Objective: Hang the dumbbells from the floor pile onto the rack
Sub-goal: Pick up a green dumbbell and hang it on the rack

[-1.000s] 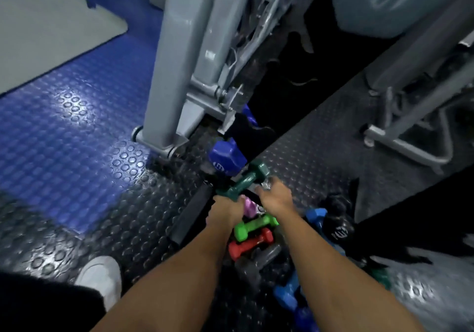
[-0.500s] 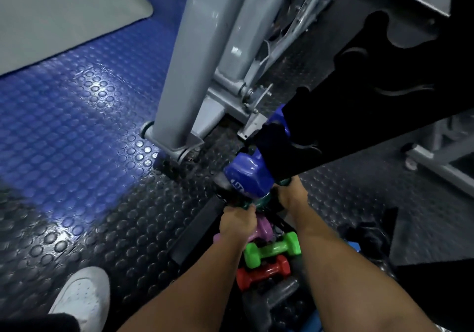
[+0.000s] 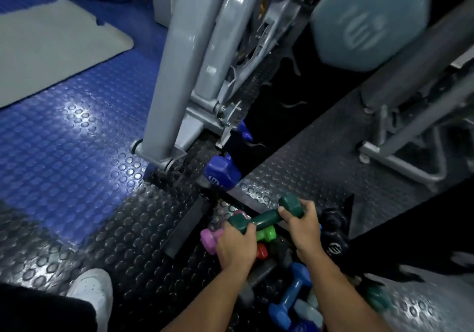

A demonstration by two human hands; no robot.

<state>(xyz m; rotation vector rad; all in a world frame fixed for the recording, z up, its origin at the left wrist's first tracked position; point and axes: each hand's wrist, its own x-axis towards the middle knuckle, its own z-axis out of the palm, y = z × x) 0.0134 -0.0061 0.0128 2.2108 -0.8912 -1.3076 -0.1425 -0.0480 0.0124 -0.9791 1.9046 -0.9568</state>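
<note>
above the floor pile, the dark green dumbbell is held at both ends: left hand curled on the near head, right hand on the far head. it looks small, stiff, probably light, with a coated grip; the thin middle bar seems the surest hold.

A gym: studded rubber floor, grey exercise machine, coloured dumbbells, mat.
</note>
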